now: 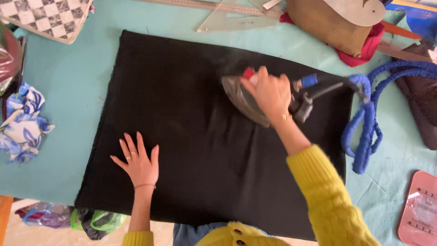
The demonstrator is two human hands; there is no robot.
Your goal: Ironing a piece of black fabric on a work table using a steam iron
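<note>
A large black cloth lies spread flat over a turquoise-covered table. My left hand rests flat on the cloth near its front left, fingers spread. My right hand grips the handle of a grey clothes iron that sits on the cloth right of its middle. The iron is blurred. A blue fabric-wrapped cord runs from the back of the iron off to the right and loops on the table.
A blue and white patterned fabric scrap lies at the left edge. A checked cloth is at the top left. Clear rulers, brown and red fabric sit at the back. A pink card lies bottom right.
</note>
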